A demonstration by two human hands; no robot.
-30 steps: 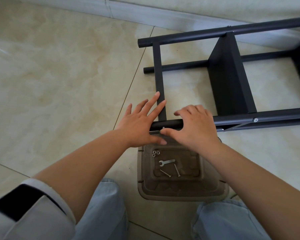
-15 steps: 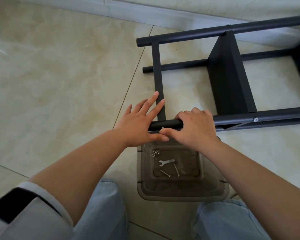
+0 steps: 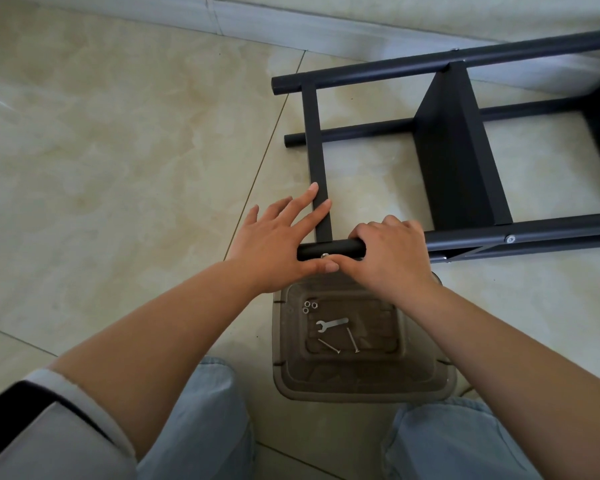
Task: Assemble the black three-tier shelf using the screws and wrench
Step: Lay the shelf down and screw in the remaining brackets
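The black shelf frame (image 3: 458, 147) lies on its side on the floor. My left hand (image 3: 278, 240) rests flat, fingers straight, on the end of its near pole (image 3: 329, 249) and crossbar (image 3: 317, 161). My right hand (image 3: 392, 254) curls over the same pole, thumb and fingers meeting at a silver screw (image 3: 324, 256) on the pole's near side. A small wrench (image 3: 331, 323), two long screws (image 3: 352, 339) and three nuts (image 3: 309, 305) lie in a brown translucent bin (image 3: 361, 386) just below my hands.
The floor is beige tile. A wall skirting (image 3: 257, 24) runs along the far side. My knees in light jeans (image 3: 201, 410) frame the bin. A fitted bolt (image 3: 510, 239) shows on the near pole further right.
My right hand's fingers have curled further over the pole. The left hand has stayed flat on the pole end.
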